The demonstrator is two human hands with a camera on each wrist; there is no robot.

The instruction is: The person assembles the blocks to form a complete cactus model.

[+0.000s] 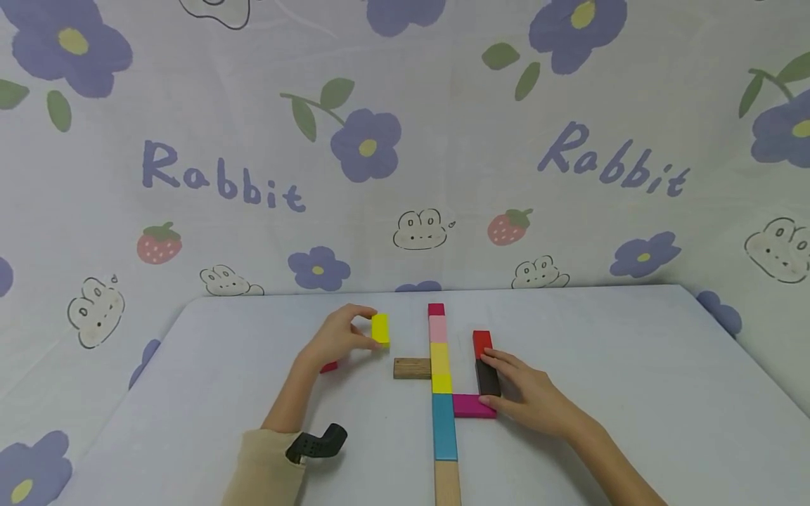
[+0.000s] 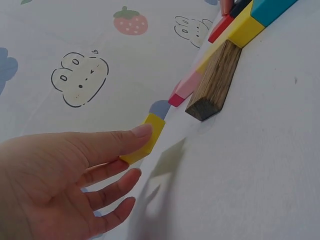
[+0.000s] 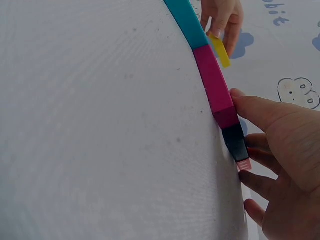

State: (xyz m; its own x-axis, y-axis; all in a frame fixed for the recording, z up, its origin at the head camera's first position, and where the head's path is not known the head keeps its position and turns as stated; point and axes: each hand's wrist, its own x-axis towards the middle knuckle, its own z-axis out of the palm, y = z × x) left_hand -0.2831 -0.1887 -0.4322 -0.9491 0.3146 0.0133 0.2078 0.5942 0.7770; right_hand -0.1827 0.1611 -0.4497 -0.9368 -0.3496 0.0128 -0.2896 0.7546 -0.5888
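Note:
My left hand (image 1: 337, 339) pinches a yellow block (image 1: 380, 330) between thumb and fingers. In the left wrist view, that block (image 2: 155, 131) hangs above the table, its shadow beneath. My right hand (image 1: 531, 395) rests against the short row right of the centre. Its thumb touches the end of a magenta block (image 1: 467, 405), and its fingers touch near where a black block (image 1: 487, 378) meets a red block (image 1: 482, 342). A brown wooden block (image 1: 411, 368) lies against the left side of the long central row, whose blue block (image 1: 445, 429) touches the magenta one.
The central row also has a crimson block (image 1: 436, 309), a pink block (image 1: 438, 328), yellow pieces (image 1: 439, 358) and a tan block (image 1: 447, 481). Partly hidden by my left hand is another red block (image 1: 328, 367). A patterned cloth (image 1: 443, 176) hangs behind the white table (image 1: 221, 365).

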